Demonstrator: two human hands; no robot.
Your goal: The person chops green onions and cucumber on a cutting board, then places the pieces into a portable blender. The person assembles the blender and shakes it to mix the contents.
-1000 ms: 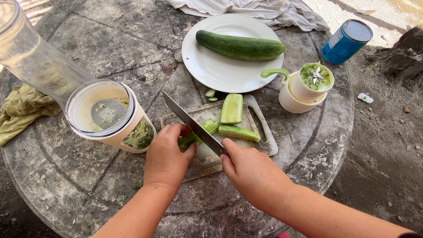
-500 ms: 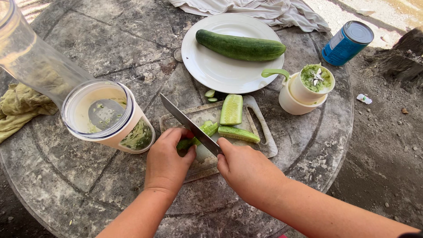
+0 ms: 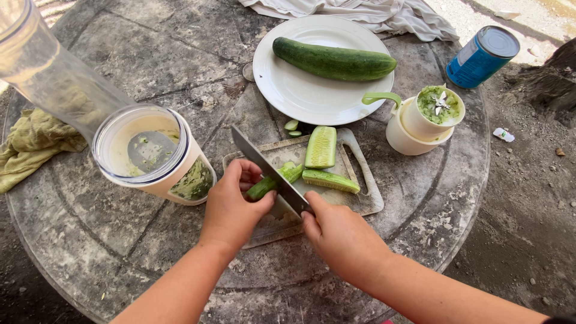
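Presently the left hand (image 3: 231, 207) pins a cucumber strip (image 3: 273, 183) on the cutting board (image 3: 360, 201). Right hand (image 3: 342, 237) grips a knife (image 3: 267, 170), blade across the strip.

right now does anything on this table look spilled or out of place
Two small green cucumber offcuts lie on the bare grey stone table, off the worn cutting board, beside the round white plate. Nothing else stands out.

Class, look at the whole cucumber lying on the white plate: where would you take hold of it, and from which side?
Grip the whole cucumber around its thick middle, coming from above. It lies flat and alone on the white plate, long axis roughly left-right, so fingers can probably close across its width there.
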